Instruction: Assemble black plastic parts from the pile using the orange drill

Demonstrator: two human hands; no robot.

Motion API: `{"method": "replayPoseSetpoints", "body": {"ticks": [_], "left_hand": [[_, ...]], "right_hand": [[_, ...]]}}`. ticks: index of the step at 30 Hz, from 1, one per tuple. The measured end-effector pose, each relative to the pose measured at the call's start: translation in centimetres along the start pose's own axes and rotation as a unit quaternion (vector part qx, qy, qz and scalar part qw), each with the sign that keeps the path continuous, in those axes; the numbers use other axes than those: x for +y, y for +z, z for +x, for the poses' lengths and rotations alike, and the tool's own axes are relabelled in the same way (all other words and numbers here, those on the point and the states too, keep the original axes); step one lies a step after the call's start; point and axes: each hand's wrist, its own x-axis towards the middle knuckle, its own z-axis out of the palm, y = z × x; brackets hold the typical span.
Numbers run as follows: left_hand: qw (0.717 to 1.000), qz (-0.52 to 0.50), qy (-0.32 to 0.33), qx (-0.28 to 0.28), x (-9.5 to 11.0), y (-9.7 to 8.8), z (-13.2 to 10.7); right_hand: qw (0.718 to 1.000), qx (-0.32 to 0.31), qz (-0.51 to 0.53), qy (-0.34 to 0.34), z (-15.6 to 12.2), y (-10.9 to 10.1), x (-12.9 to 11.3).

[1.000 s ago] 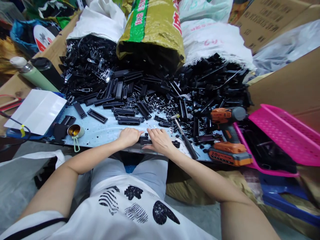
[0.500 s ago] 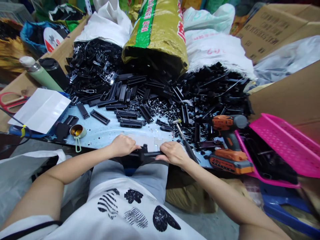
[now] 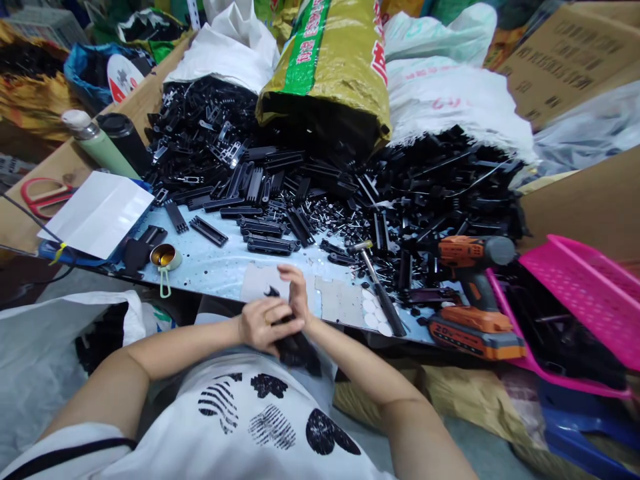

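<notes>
My left hand (image 3: 267, 325) is closed around a black folding multi-tool (image 3: 295, 348), held low over my lap at the table's front edge. A small open-ended wrench head (image 3: 271, 292) sticks up past my left fingers. Against the tool's other side is my right hand (image 3: 297, 295), its fingers raised and stretched out, the palm side close to the tool. Both hands cover much of the tool, and its lower end is blurred. Just beyond lies a grey-white flat pad (image 3: 340, 301) on the pale blue tabletop (image 3: 215, 270).
A hammer (image 3: 381, 293) and an orange cordless drill (image 3: 473, 293) lie to the right, beside a pink basket (image 3: 580, 280). Black tool parts (image 3: 210, 133) are heaped at the back under sacks (image 3: 327, 60). At left are a metal cup (image 3: 165, 259), white paper (image 3: 100, 213) and bottles (image 3: 103, 140).
My hands have come together from holding the tool's two ends apart. The right hand moved left, its fingers now raised; the tool has turned and a wrench head shows above my left hand.
</notes>
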Motion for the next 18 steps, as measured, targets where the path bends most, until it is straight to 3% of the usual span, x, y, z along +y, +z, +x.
{"method": "replayPoseSetpoints", "body": {"ticks": [2,5,8,10,15,18], "left_hand": [[0.999,0.045,0.002,-0.010,-3.2,0.1,0.8],[0.985,0.127,-0.110,-0.035,-6.7,0.1,3.0],[0.957,0.167,-0.232,-0.043,-8.1,0.6,5.9],[0.946,0.169,-0.267,-0.067,-8.7,1.1,7.5],[0.956,0.164,-0.213,-0.114,-10.9,1.5,9.2],[0.960,0.159,-0.192,-0.126,-12.2,1.1,9.6]], "right_hand": [[0.996,-0.030,-0.076,-0.018,3.8,-1.6,3.6],[0.975,-0.032,-0.214,0.045,8.7,-4.0,8.4],[0.944,-0.098,-0.304,0.080,11.2,-4.7,10.9],[0.930,-0.129,-0.332,0.091,11.9,-4.6,11.5],[0.907,-0.161,-0.372,0.119,13.8,-4.8,11.7],[0.903,-0.137,-0.387,0.125,15.1,-5.9,11.4]]}}
